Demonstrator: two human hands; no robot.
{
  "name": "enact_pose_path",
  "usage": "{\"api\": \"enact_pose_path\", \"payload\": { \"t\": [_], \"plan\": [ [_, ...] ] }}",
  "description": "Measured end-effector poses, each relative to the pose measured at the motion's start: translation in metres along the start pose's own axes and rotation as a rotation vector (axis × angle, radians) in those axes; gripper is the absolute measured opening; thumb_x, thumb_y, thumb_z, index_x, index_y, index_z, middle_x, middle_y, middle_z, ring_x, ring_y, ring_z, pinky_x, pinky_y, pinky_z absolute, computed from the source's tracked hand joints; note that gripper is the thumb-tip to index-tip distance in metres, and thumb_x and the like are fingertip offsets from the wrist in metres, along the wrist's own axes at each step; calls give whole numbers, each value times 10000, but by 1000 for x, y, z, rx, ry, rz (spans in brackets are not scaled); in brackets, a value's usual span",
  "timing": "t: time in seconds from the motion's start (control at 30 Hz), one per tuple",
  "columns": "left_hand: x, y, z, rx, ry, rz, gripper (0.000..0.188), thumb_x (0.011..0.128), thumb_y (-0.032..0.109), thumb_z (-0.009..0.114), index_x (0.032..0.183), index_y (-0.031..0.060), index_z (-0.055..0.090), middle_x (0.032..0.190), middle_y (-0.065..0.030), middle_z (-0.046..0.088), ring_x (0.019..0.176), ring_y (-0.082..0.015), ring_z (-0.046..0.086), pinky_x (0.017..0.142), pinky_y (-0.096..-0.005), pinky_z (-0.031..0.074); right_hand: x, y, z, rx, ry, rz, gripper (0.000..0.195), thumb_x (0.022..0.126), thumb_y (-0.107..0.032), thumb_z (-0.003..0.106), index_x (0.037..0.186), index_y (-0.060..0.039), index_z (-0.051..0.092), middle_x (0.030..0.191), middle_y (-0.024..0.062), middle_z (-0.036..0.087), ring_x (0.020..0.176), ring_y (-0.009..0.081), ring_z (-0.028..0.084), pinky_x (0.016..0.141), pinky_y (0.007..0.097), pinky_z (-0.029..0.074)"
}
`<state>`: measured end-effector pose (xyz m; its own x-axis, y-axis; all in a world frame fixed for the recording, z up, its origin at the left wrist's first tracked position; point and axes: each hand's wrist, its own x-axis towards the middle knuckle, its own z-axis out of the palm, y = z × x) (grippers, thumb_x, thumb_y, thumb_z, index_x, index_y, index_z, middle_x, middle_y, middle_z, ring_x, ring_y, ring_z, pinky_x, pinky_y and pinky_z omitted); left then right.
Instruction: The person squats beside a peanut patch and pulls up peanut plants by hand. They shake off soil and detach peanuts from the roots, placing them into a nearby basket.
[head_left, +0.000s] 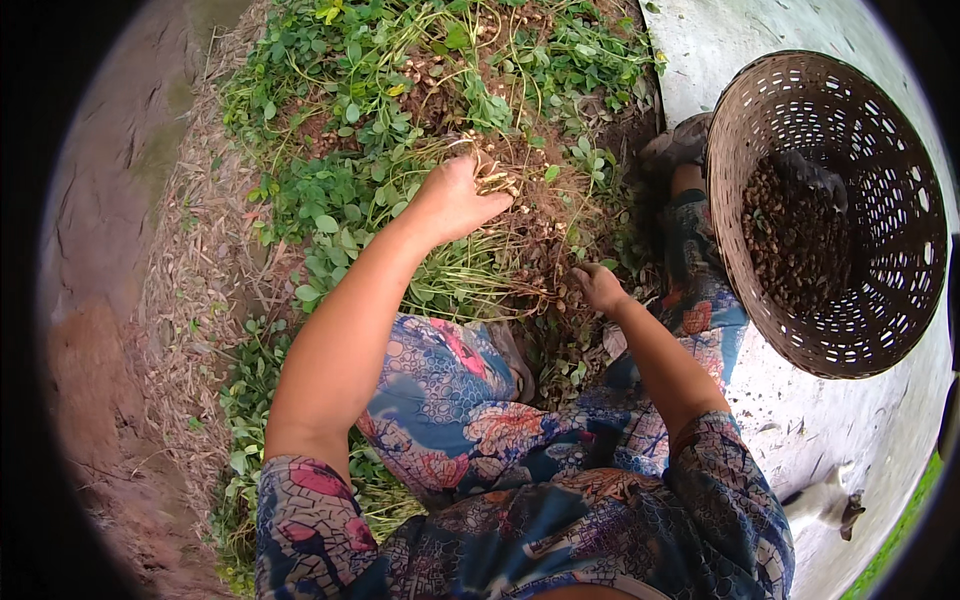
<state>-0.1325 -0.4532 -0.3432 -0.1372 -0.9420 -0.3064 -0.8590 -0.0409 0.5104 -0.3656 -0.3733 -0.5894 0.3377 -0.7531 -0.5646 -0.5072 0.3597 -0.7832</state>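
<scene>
My left hand (461, 196) is closed around a cluster of peanut pods and stems (491, 176), above the heap of pulled peanut plants. Lower right, my right hand (598, 286) is by the roots and soil between my legs; its fingertips meet the plant roots, and whether they grip any is hard to tell. Bundled green peanut stems (480, 274) lie between the hands, their roots pointing right. To the right, a woven bamboo basket (716, 187) is tilted, with many dark, soil-coated pods (787, 247) and a dark plastic bag (817, 180) inside.
Leafy peanut plants (337, 90) spread across the ground ahead. Dry straw (187, 300) and bare brown earth (97, 375) lie at left. A pale concrete surface (787, 420) runs along the right, where a cat (821, 501) lies near its lower edge.
</scene>
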Motion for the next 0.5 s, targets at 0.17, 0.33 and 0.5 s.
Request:
{"api": "enact_pose_path", "payload": {
  "t": [0.17,0.33,0.5],
  "plan": [
    [-10,28,11,233,-402,-24,387,785,309,625,922,-52,634,813,-213,644,778,-303,645,752,-399,531,5,3,42,-386,-43,50,590,828,-380,670,1261,-29,477,1162,215,587,1082,362,554,902,407,452],
    [-8,14,34,353,-610,129,418,662,316,684,778,-81,622,788,-236,633,771,-333,634,719,-393,507,-8,-25,20,286,48,-382,271,875,-212,639,1022,-6,543,910,80,615,809,174,562,760,344,470],
    [-12,28,35,324,-574,167,646,604,375,829,1000,-70,580,924,-250,638,871,-348,638,799,-379,507,-38,-105,-38,859,-48,-376,167,875,-195,665,866,-83,541,820,-41,540,765,58,475,750,245,420]
  ]
}}
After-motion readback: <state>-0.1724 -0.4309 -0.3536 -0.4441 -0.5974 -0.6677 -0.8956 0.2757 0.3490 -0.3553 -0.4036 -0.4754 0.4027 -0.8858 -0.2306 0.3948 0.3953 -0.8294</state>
